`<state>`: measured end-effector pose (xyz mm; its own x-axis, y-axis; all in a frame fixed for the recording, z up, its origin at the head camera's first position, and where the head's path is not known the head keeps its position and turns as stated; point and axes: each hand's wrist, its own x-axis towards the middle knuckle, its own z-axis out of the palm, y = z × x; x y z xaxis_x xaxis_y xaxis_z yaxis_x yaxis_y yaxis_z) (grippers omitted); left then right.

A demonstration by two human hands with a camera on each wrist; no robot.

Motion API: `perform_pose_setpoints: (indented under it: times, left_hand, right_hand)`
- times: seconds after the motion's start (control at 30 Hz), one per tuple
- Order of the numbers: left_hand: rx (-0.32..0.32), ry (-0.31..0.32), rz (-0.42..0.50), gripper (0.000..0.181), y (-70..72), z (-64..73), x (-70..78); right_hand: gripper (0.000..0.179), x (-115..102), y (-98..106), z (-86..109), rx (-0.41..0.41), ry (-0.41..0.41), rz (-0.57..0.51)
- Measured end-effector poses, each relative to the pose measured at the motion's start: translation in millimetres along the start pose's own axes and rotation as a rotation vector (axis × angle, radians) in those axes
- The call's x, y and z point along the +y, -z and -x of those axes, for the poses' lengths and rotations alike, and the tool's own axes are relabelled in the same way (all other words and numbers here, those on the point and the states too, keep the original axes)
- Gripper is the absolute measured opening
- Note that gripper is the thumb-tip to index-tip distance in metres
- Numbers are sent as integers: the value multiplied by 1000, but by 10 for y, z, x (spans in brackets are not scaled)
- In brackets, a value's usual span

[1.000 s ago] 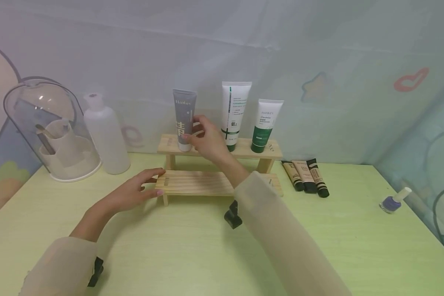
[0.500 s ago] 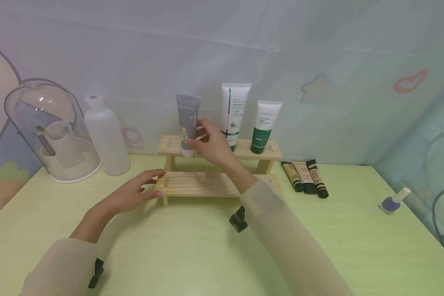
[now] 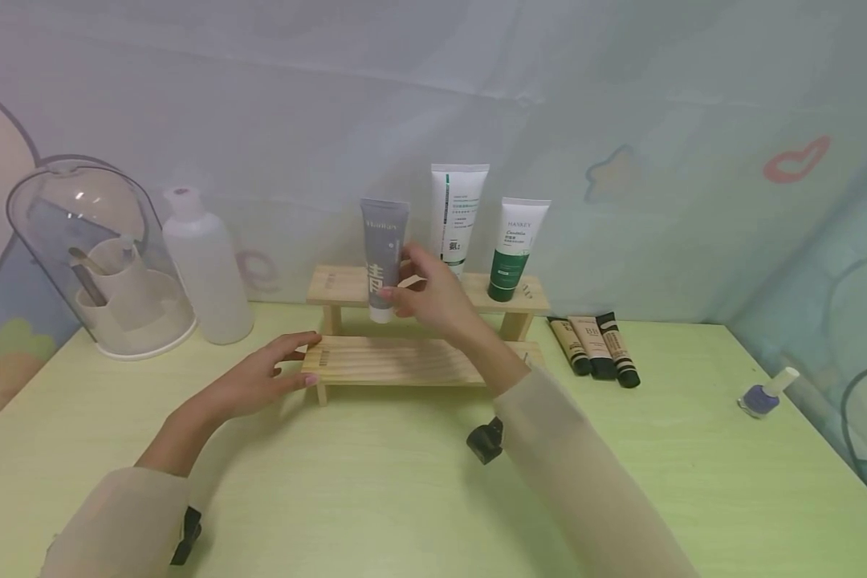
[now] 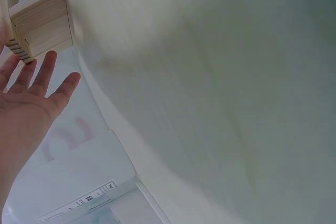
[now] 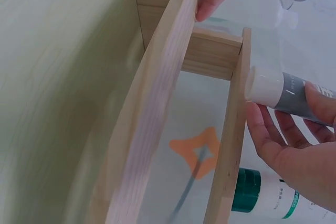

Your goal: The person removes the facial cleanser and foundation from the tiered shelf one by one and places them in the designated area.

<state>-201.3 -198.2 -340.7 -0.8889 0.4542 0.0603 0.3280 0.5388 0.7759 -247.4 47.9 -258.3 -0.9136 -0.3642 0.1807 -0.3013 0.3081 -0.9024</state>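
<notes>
My right hand (image 3: 437, 297) pinches a grey squeeze tube (image 3: 384, 233) with its white cap down. In the head view the tube overlaps the front edge of the upper wooden shelf (image 3: 339, 285); the right wrist view shows its white cap (image 5: 265, 86) close beside the shelf board. Two white-and-green tubes stand on that shelf: a tall one (image 3: 460, 209), partly behind my hand, and a shorter one (image 3: 518, 245). With fingers fairly straight and spread, my left hand (image 3: 260, 373) touches the left end of the lower shelf (image 3: 390, 357).
At the left, a clear domed holder (image 3: 133, 313) contains a cup with tools, beside a white bottle (image 3: 209, 277). Three small black-capped tubes (image 3: 592, 345) lie right of the stand. A purple nail polish bottle (image 3: 760, 399) is near the table's right edge.
My right hand has brought the grey tube off its spot on the upper shelf, toward me and slightly right. The left hand stays at the lower shelf's end.
</notes>
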Motion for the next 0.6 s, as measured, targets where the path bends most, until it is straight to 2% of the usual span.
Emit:
perform_pose_setpoints:
  times: [0.2,0.4,0.6]
  left_hand:
    - [0,-1,6,63,-4,-4,7]
    - [0,-4,8,63,-5,0,1]
    - [-6,-10,2,63,-3,5,4]
  right_hand:
    - [49,30,93,67,-27,-31,25]
    - [46,78,172,135,-49,-71,37]
    - [48,150,256,211,-86,-66,10]
